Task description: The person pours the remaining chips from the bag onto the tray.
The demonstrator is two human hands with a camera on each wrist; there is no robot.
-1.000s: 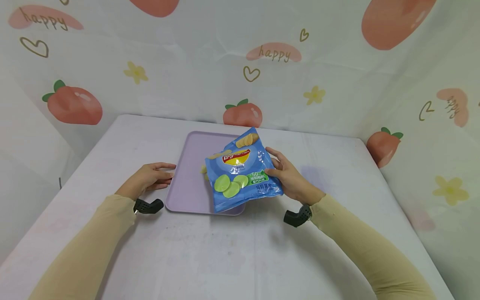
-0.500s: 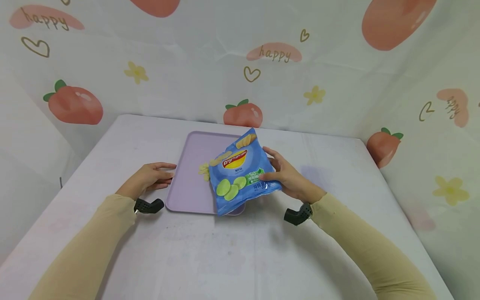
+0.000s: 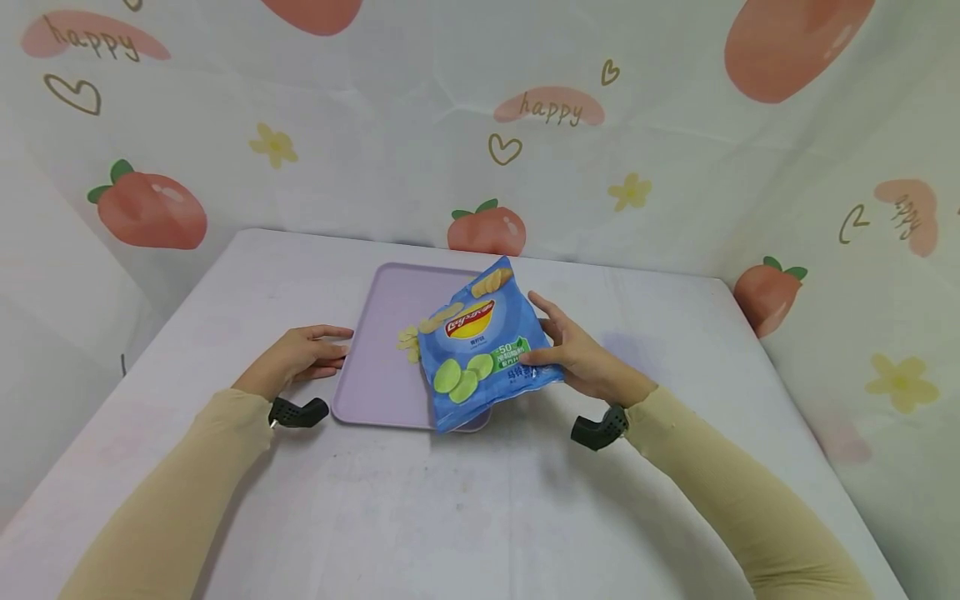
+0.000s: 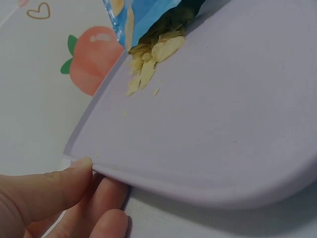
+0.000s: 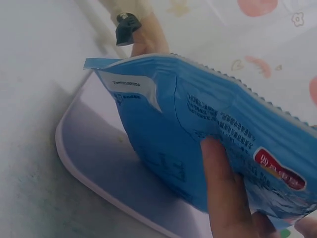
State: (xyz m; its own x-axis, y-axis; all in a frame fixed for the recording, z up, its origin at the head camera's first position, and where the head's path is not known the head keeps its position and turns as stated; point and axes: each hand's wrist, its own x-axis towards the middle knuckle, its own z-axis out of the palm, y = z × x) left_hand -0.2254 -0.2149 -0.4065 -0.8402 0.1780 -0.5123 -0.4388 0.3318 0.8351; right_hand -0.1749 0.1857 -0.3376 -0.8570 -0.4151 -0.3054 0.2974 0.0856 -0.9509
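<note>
My right hand [image 3: 585, 354] grips a blue bag of potato chips [image 3: 480, 342] by its right side, thumb on the front and fingers behind. The bag is tilted over the purple tray [image 3: 375, 367], its opened end toward the left. Yellowish potato chips [image 4: 148, 62] lie on the tray at the bag's mouth, with a few crumbs around them. At the tray's left edge, my left hand [image 3: 296, 358] pinches the rim, thumb above and fingers below, as the left wrist view shows. A finger [image 5: 220, 183] presses the bag's back in the right wrist view.
The tray lies on a white-covered table [image 3: 420, 517]. Behind and to the right hangs a white cloth [image 3: 375, 167] printed with peaches, hearts and flowers. Black wrist devices [image 3: 298, 412] sit on both sleeves.
The bag has shifted slightly and turned in my right hand, and more chips show at its mouth on the tray. My left hand stays at the rim. The last half second shows little motion.
</note>
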